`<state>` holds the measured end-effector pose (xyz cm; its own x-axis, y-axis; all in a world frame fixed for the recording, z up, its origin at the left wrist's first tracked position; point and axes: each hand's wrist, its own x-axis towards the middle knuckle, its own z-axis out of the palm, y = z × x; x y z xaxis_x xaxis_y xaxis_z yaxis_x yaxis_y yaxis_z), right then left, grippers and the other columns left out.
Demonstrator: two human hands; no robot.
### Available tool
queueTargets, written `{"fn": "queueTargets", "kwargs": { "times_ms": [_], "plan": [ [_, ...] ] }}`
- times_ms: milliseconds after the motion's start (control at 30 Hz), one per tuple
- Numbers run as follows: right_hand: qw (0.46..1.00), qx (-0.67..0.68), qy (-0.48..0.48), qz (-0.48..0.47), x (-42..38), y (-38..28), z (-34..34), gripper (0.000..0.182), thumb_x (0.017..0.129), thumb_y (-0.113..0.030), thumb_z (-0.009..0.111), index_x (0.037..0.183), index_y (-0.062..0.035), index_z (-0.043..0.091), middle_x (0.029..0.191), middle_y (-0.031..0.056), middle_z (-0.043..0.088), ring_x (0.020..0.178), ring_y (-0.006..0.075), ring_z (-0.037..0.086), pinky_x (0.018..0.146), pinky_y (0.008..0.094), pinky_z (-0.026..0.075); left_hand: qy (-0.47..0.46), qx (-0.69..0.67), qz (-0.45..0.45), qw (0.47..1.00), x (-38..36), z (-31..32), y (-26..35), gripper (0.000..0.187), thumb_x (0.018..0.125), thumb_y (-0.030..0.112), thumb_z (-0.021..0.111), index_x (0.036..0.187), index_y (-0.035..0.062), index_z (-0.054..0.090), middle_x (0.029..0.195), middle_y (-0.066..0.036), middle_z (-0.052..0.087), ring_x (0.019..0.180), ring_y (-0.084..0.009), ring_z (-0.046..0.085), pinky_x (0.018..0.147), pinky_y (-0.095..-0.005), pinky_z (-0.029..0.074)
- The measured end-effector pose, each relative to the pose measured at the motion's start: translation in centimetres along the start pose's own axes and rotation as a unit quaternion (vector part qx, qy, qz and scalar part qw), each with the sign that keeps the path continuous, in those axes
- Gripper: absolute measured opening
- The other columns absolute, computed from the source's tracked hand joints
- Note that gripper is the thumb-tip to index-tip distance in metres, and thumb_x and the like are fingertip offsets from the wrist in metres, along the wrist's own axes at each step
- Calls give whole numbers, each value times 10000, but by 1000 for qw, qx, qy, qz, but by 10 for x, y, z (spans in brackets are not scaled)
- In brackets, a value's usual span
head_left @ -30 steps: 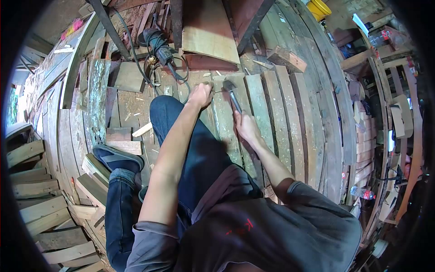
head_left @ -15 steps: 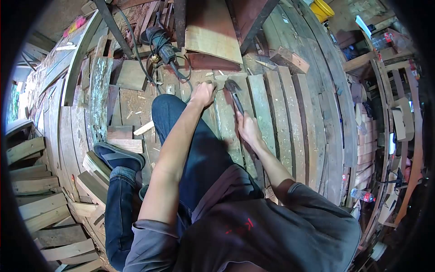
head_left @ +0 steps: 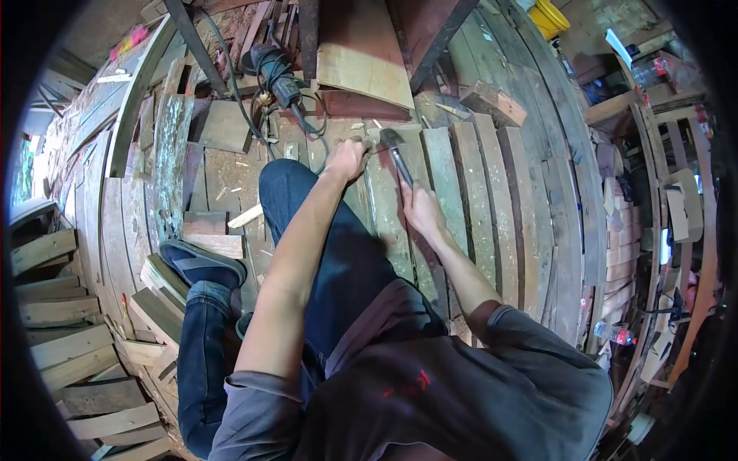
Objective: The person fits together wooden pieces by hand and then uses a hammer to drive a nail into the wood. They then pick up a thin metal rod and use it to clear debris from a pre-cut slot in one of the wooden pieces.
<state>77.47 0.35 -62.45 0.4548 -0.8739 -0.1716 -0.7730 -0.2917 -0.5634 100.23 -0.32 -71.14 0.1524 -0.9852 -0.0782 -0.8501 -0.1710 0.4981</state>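
Note:
My right hand [head_left: 423, 209] is wrapped around the dark handle of a hammer [head_left: 400, 163]. The hammer's metal head lies at the far end of the handle, just right of my left hand [head_left: 347, 159], over the wooden planks. My left hand rests low beyond my bent knee, its fingers closed and pinched together near the boards. Whatever sits between those fingertips is too small and too hidden to name. Several rough wooden planks [head_left: 482, 192] lie side by side beneath and to the right of both hands.
A corded angle grinder [head_left: 278, 81] lies on the floor beyond my knee. Behind it a plywood sheet [head_left: 365, 65] leans between dark legs. A short wood block [head_left: 496, 104] stands right of it. Cut timber pieces [head_left: 73, 357] pile up at left; a plastic bottle [head_left: 613, 333] lies at right.
The hammer head has shifted and turned slightly beside my left hand. Both hands keep nearly the same place, and the view has moved a little.

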Motion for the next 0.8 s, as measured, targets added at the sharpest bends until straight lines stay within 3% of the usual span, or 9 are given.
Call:
{"fn": "queueTargets", "kwargs": {
  "times_ms": [133,333,567,700,800],
  "plan": [
    [1000,4,-2,13,7,-4,-6,445,1022,-349,414,955,51,596,684,332,601,715,514,628,608,582,479,6,7,8,1000,-5,-11,7,252,912,300,542,1057,138,670,1025,-170,676,979,-368,646,874,-483,500],
    [999,-26,-18,5,5,-5,-5,462,1023,-365,404,997,52,603,702,342,606,740,522,627,649,588,498,1,-18,-2,1000,-2,-5,4,208,893,230,575,1037,112,666,1024,-183,656,949,-418,631,832,-497,507],
    [999,10,19,26,2,-13,-11,459,1022,-355,405,972,58,601,703,349,602,760,532,620,657,602,485,-14,-10,-11,1000,-10,-24,17,237,909,286,555,1043,124,665,1005,-192,680,971,-392,642,889,-484,492],
    [998,-15,-53,23,11,-3,-16,460,1026,-350,394,961,65,579,744,350,612,764,529,621,648,599,478,14,-8,2,1000,-3,-8,4,242,900,286,557,1029,110,662,975,-192,684,948,-394,646,867,-488,502],
    [1000,4,-18,25,6,-18,-23,457,1022,-342,399,974,71,588,766,354,612,788,529,621,695,593,479,6,-14,-6,1000,-7,-20,11,240,895,283,562,1031,110,657,983,-199,680,947,-398,646,863,-489,505]
  ]
}}
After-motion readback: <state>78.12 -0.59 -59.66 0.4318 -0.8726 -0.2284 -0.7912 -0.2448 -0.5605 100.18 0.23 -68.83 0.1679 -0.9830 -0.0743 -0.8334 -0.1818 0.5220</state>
